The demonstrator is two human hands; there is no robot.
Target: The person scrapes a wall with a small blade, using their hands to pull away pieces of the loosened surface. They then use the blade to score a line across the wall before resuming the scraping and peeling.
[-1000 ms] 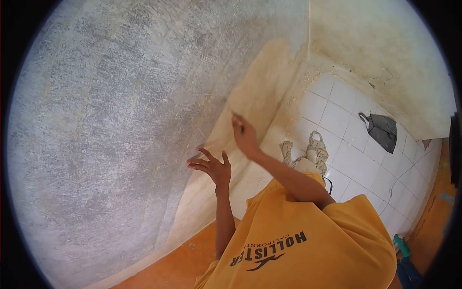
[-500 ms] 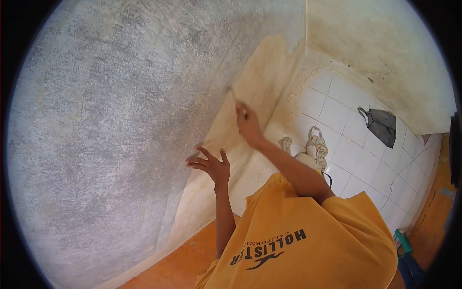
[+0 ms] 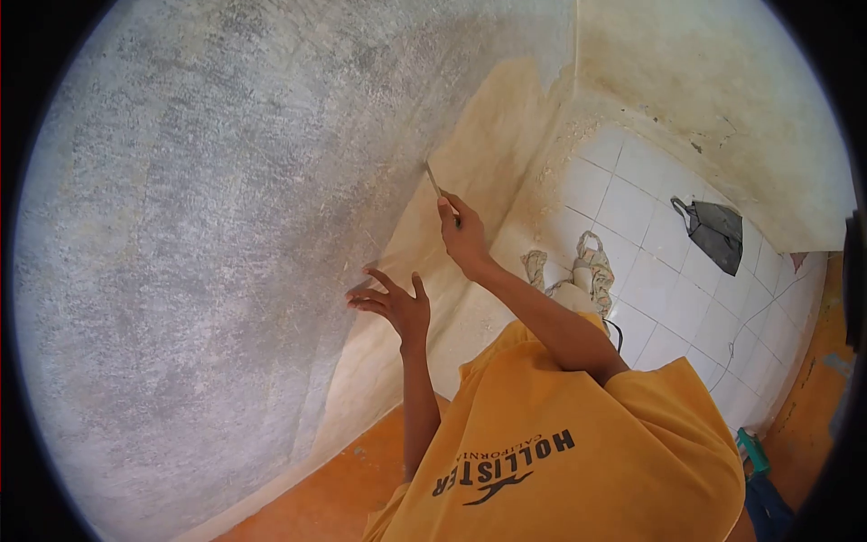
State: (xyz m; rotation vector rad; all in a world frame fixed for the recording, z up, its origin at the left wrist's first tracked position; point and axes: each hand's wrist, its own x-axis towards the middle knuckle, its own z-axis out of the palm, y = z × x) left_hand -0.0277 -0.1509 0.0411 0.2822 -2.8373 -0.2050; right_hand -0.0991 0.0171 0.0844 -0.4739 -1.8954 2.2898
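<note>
My right hand (image 3: 462,233) is closed around the handle of a thin scraper-like tool (image 3: 433,179), whose tip meets the wall where the grey surface (image 3: 226,199) borders a smooth beige patch (image 3: 488,126). Lower and to the left, my left hand (image 3: 394,305) has its fingers spread, with the fingertips at the grey surface near the same border. Nothing shows in that hand. My orange shirt fills the bottom of the view.
A dark bag (image 3: 718,237) lies on white floor tiles (image 3: 664,298) at the right. Patterned cloth (image 3: 596,271) is beside my body. A thin cable crosses the tiles. A green object (image 3: 754,452) sits at the lower right, by an orange surface (image 3: 808,397).
The tool, blurred before, now shows clearly with its tip a little higher on the wall. My right hand has shifted slightly; my left hand is almost unmoved.
</note>
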